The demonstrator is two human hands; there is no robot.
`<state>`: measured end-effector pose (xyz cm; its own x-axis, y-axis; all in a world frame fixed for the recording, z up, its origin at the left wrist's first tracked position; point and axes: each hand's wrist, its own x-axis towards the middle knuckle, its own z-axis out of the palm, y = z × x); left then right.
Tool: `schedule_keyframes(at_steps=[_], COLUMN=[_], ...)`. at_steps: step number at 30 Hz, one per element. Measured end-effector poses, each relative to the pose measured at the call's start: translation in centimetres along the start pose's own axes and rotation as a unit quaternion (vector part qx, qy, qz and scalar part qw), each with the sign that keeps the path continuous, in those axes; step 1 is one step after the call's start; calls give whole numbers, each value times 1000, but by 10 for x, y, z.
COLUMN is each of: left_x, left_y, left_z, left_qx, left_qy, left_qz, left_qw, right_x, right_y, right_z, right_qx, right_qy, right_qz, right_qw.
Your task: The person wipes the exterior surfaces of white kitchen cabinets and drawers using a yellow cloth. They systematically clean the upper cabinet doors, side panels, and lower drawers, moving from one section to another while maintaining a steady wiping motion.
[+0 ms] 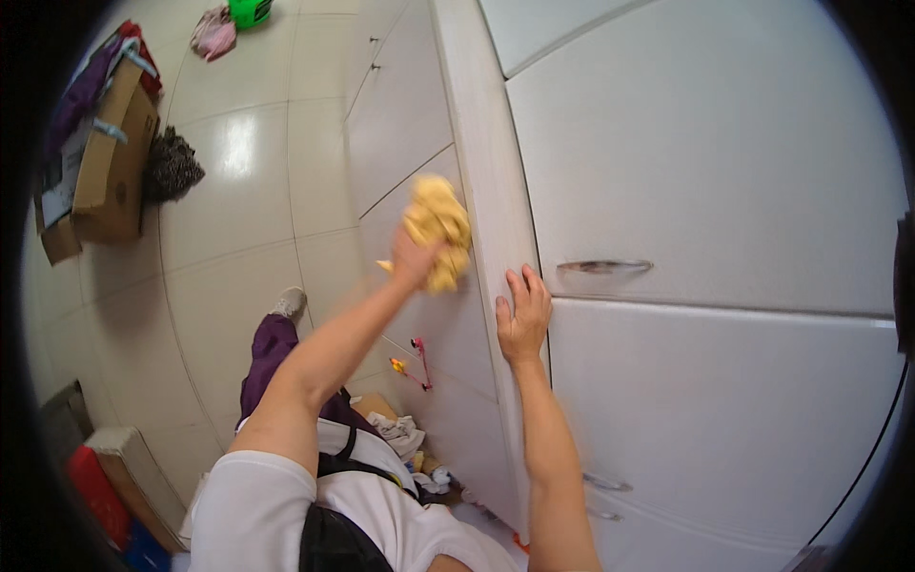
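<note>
My left hand (pixel 416 257) grips a bunched yellow cloth (pixel 439 222), which is slightly blurred. The cloth lies against a pale cabinet door (pixel 429 307), close to the narrow top ledge (pixel 493 164). My right hand (pixel 525 314) rests palm down on that ledge, beside the white upper doors, with its fingers a little apart and nothing held. Just above and to the right of its fingertips is a metal handle (pixel 605 267) on an upper door (pixel 700 179). Below the cloth, a pink strap (pixel 422 361) with a small orange ornament hangs at the dark door knobs.
Tiled floor (pixel 229 236) stretches to the left. An open cardboard box (pixel 118 164) with clothing stands there beside a dark patterned bundle (pixel 174 166). Pink cloth (pixel 214 32) and a green container (pixel 250 11) lie farther off. Crumpled cloths (pixel 397 432) sit low by the cabinet.
</note>
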<state>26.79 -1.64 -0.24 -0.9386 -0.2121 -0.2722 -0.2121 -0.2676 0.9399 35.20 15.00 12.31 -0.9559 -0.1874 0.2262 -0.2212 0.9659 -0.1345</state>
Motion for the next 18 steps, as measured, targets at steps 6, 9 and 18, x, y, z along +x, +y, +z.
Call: schedule_keyframes(at_steps=[6,9,18], left_x=[-237,-244,18], left_y=[-94,-105,-22], left_z=[0,16,19], left_qx=[-75,-118,-17], left_qy=[-242,-161,31], left_qz=[-153,-309,-83], left_qw=[955,930,996], right_x=[-1,-8,-3], right_y=[4,7,8], right_z=[3,9,8], right_qx=[33,46,50], right_qy=[8,10,26], right_qz=[18,18,8], right_qw=[999,999,998])
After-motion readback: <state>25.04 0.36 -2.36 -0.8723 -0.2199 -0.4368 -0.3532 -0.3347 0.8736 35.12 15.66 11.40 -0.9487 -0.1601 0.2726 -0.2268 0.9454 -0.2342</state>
